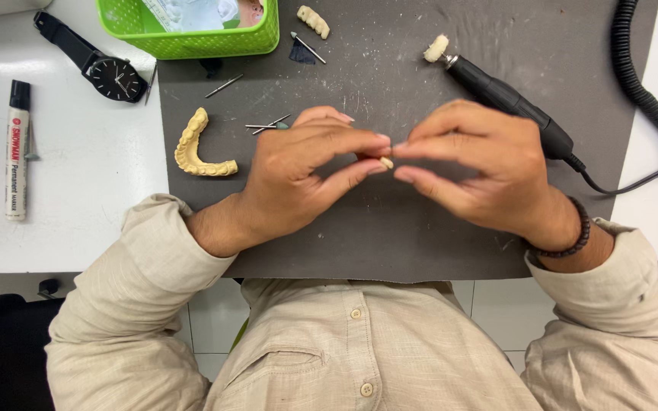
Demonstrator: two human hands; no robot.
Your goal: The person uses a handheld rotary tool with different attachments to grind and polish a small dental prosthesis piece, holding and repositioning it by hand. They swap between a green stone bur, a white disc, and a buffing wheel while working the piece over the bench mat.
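Note:
My left hand (298, 179) and my right hand (481, 171) meet fingertip to fingertip over the dark grey mat (390, 236). Between them they pinch a tiny cream-coloured tooth piece (386, 163), mostly hidden by the fingers. A yellowish dental arch model (196, 148) lies on the mat to the left of my left hand. A black rotary handpiece (508, 99) with a white fluffy tip (436, 49) lies behind my right hand.
A green basket (192, 38) stands at the back. Next to it lie a small row of model teeth (314, 21) and thin metal burs (266, 125). A black wristwatch (104, 68) and a marker pen (17, 152) rest on the white table at left; a coiled cable (649, 84) runs at right.

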